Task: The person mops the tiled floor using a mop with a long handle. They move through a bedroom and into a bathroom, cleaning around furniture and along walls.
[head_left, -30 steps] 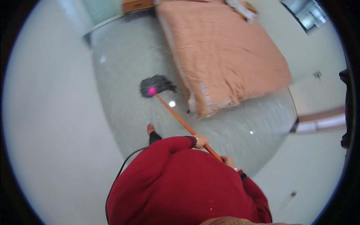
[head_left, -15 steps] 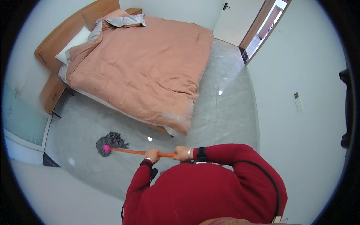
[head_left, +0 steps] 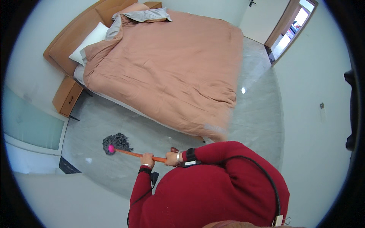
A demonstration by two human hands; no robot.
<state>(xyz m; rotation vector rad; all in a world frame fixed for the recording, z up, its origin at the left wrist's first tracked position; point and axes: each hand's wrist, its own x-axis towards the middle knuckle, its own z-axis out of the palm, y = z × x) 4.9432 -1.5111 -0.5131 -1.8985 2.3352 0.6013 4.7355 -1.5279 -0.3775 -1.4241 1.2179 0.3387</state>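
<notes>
A mop with a grey stringy head (head_left: 120, 141), a pink hub and an orange handle (head_left: 129, 153) slants across in front of me. Its head lies spread on the grey tiled floor (head_left: 159, 141), left of my hands. Partway up the handle, my left hand (head_left: 147, 160) is closed around it. Nearer my body, my right hand (head_left: 172, 159) grips the handle's upper end. Both wrists carry bracelets and black straps, and red sleeves cover my arms.
A bed with a salmon-pink quilt (head_left: 163, 64) fills the middle. A wooden nightstand (head_left: 67, 95) stands beside its headboard (head_left: 85, 32). At left is a frosted glass panel (head_left: 34, 121). A white door (head_left: 262, 19) and doorway are at the far right, beyond a wall (head_left: 304, 79).
The bed and room have shifted right in the picture as my view turned. My hands have moved slightly left relative to my body, still on the mop handle.
</notes>
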